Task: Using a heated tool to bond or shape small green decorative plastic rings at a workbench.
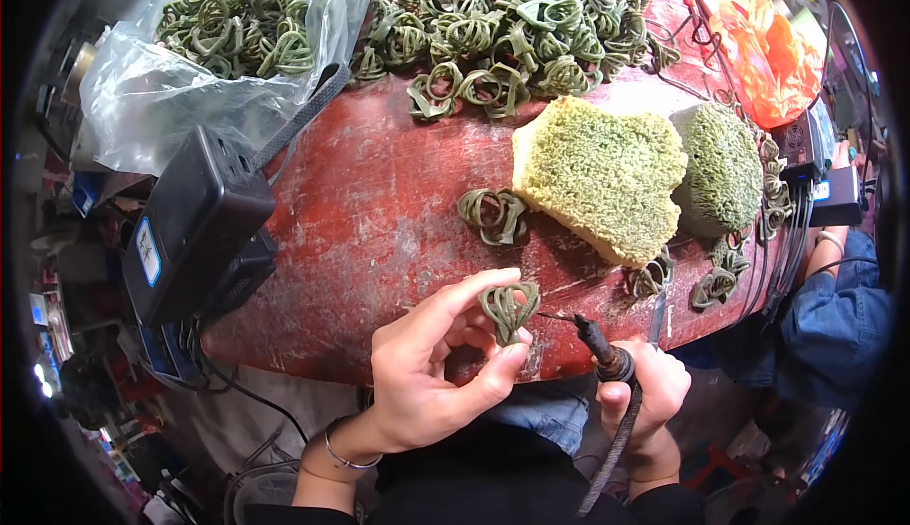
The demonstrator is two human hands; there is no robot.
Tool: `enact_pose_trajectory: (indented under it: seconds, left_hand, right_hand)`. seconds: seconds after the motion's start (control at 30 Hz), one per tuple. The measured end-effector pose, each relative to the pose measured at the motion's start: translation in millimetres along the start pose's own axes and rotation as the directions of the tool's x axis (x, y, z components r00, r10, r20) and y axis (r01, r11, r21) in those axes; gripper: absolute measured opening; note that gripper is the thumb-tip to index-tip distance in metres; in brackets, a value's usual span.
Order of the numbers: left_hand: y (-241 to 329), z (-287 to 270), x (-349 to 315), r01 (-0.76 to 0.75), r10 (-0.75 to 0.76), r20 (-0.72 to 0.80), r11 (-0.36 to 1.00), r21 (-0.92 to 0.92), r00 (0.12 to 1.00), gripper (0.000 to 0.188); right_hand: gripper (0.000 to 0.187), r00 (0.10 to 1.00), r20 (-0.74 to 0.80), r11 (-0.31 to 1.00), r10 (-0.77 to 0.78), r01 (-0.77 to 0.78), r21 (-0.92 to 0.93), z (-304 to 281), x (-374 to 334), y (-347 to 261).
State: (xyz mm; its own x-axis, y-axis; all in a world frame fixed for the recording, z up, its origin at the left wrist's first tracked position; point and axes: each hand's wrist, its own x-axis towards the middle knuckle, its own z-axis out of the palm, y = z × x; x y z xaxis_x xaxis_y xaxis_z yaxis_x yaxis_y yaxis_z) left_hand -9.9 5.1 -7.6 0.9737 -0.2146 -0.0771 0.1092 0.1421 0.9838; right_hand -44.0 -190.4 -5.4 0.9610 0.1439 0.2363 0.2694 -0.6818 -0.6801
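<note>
Between the thumb and fingers of my left hand (427,359) is a small green looped piece (508,309), made of several thin curved strands joined at the bottom. My right hand (652,385) grips a dark pen-like tool (595,341) with a thin metal tip and a thick grey cord trailing down. The tip points left and reaches close to the right side of the looped piece; whether it touches, I cannot tell. Beyond my left hand, a similar looped piece (493,216) lies alone on the red table (360,212). A yellow-green porous block (607,174) lies farther back.
A heap of green looped pieces (512,27) covers the far side, beside a clear plastic bag (133,89) of more. A black box-shaped device (194,212) stands left. Another rough green block (722,170), an orange bag (768,56) and another person's sleeve (834,316) are right.
</note>
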Motion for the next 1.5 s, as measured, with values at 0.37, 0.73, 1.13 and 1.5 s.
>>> enact_pose_trajectory:
  seconds: [0.37,0.73,1.13,1.5]
  left_hand:
    - [3.1,0.1,-2.8,0.069,-0.069,0.001,0.993,-0.096,0.998,0.053]
    - [12.8,-1.6,2.6,0.207,-0.197,0.063,0.928,-0.309,0.978,0.049]
    - [16.5,-14.4,12.1,0.453,-0.332,0.312,0.578,-0.678,0.890,0.056]
    - [2.4,-21.0,6.8,0.484,-0.180,0.459,0.490,-0.725,0.870,0.049]
  right_hand:
    - [0.043,1.000,-0.012,0.999,0.021,-0.020,0.034,1.9,-4.0,1.4]
    - [0.042,0.999,-0.053,0.998,0.012,-0.009,0.055,5.1,-12.5,5.1]
    - [0.041,0.992,-0.085,0.986,0.091,-0.078,0.146,8.7,-19.9,9.2]
    - [0.041,0.990,-0.092,0.987,0.111,-0.099,0.125,8.7,-22.3,8.6]
